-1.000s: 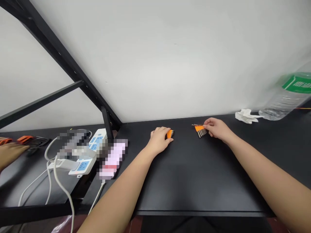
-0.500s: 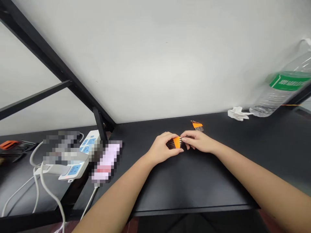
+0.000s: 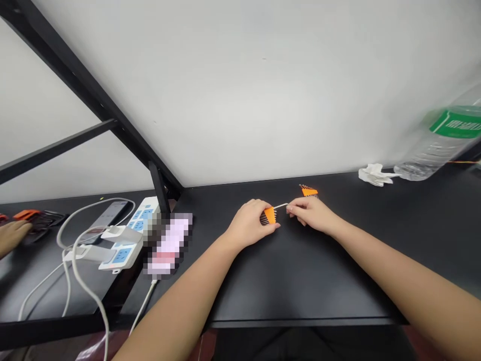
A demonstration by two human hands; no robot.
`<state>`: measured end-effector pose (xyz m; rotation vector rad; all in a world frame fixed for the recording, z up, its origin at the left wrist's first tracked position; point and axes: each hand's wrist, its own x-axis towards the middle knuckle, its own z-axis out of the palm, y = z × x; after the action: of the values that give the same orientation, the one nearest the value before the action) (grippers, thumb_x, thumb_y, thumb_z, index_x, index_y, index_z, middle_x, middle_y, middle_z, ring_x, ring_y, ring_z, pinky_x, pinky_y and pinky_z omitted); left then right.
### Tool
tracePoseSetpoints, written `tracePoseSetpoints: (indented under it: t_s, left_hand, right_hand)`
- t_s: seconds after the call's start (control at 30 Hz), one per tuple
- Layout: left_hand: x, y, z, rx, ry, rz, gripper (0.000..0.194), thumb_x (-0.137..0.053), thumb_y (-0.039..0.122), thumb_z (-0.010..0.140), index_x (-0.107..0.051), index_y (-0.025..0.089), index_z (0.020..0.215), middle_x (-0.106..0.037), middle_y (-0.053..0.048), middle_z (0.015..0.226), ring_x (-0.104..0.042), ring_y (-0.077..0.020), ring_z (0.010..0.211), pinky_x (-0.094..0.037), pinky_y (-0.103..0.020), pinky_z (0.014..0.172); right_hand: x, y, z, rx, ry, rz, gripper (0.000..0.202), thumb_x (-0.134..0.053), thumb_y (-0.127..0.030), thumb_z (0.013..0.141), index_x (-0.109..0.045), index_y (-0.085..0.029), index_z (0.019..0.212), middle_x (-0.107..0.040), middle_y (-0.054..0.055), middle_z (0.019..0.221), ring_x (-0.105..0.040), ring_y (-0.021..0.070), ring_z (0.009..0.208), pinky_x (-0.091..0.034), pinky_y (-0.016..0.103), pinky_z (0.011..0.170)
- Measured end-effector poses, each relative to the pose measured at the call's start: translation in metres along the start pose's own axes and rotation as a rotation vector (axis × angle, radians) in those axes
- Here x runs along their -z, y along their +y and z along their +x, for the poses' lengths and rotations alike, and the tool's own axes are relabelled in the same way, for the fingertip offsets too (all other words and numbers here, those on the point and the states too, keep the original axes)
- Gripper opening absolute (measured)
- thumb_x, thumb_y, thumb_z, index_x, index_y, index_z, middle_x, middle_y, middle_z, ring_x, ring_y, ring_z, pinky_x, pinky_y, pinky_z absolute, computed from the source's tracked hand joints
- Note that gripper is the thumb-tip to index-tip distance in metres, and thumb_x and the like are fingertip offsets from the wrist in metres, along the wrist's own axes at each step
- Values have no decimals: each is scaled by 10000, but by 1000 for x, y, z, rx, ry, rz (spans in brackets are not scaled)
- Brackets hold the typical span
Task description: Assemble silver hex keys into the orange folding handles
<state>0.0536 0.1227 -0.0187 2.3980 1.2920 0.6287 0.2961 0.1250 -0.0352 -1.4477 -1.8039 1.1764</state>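
Note:
My left hand [image 3: 251, 223] is closed around an orange hex key holder [image 3: 269, 215], its dark keys standing side by side in it. Between the two hands stretches one thin, light-looking hex key [image 3: 281, 205]; its left end is by the holder's top edge, and whether it still sits in its slot I cannot tell. Thumb and fingers of my right hand [image 3: 308, 213] pinch the key's other end. Just behind the right hand, a second orange holder with hex keys [image 3: 309, 192] lies on the black table [image 3: 300, 281], partly covered by that hand.
On the left are a white power strip [image 3: 146, 214] with plugs and cables, a phone [image 3: 108, 218] and a blurred-out pink-white screen [image 3: 171, 245]. Another person's hand [image 3: 15, 235] touches orange and black tools [image 3: 43, 219]. A crumpled tissue [image 3: 376, 174] and large plastic bottle [image 3: 428, 150] stand right.
My right hand has moved slightly right, away from the holder, and a length of hex key now shows between the hands. Another person's hand has come in at the far left.

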Motion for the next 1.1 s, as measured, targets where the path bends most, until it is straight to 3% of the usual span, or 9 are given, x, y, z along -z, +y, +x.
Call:
tracePoseSetpoints:
  t_s: [0.1, 0.23, 0.43, 0.57, 0.7, 0.77, 0.9, 1.1]
  left_hand:
    - [5, -4, 1, 67, 50, 33, 350, -815, 393, 765, -658, 207, 1016, -697, -34, 983, -629, -233, 910, -517, -388, 820]
    - [6, -8, 1, 98, 130, -32, 354, -820, 388, 764, -661, 217, 1030, -707, -31, 1019, -639, -228, 936, -522, -380, 844]
    - [0, 0, -1, 15, 85, -115, 384, -839, 414, 765, -684, 224, 1060, -711, -26, 1012, -638, -220, 947, -522, -376, 881]
    - [-2, 5, -3, -30, 68, -148, 419, -845, 458, 762, -685, 220, 1067, -704, -25, 999, -635, -205, 907, -521, -360, 849]
    - [-4, 6, -4, -68, 44, -164, 434, -851, 474, 753, -685, 219, 1063, -703, -23, 981, -627, -201, 894, -515, -353, 831]
    - [-4, 7, -4, -89, 21, -166, 410, -845, 465, 763, -687, 226, 1057, -707, -19, 979, -621, -201, 901, -510, -350, 831]
    - [-3, 7, -3, -102, -7, -143, 390, -841, 434, 778, -682, 228, 1067, -717, -17, 1004, -616, -206, 927, -507, -358, 861]
    - [1, 1, -2, -44, -4, 94, 392, -833, 396, 796, -660, 243, 1112, -716, -24, 1060, -610, -254, 1010, -479, -424, 918]
  right_hand:
    - [3, 5, 5, -63, 89, -107, 284, -529, -384, 930, -676, -198, 774, -691, 9, 739, -555, 133, 562, -403, 283, 574]
    - [7, 6, 8, -65, 124, -373, 286, -528, -347, 928, -657, -206, 715, -684, 20, 726, -606, 169, 659, -412, 293, 619]
    - [8, 4, 3, -42, 125, -597, 331, -543, -355, 948, -536, -210, 649, -648, 25, 694, -577, 168, 652, -375, 295, 602]
    - [8, -1, -3, 132, 152, -477, 199, -560, -359, 951, -667, -214, 868, -675, 25, 799, -594, 171, 713, -425, 307, 674]
    - [0, -7, -8, 296, -54, -181, 298, -534, -448, 990, -744, -241, 1034, -678, 34, 982, -612, 167, 830, -465, 318, 783]
    - [-5, -8, -8, 279, -106, -64, 298, -566, -469, 976, -752, -237, 978, -671, 29, 968, -609, 169, 853, -468, 319, 804]
    - [-10, -5, -6, 193, -82, 88, 307, -648, -495, 917, -707, -205, 834, -652, 12, 863, -573, 160, 797, -450, 306, 756]
    - [-7, -5, -5, -17, 14, 10, 309, -607, -482, 907, -665, -203, 788, -533, -32, 630, -444, 126, 585, -346, 276, 580]
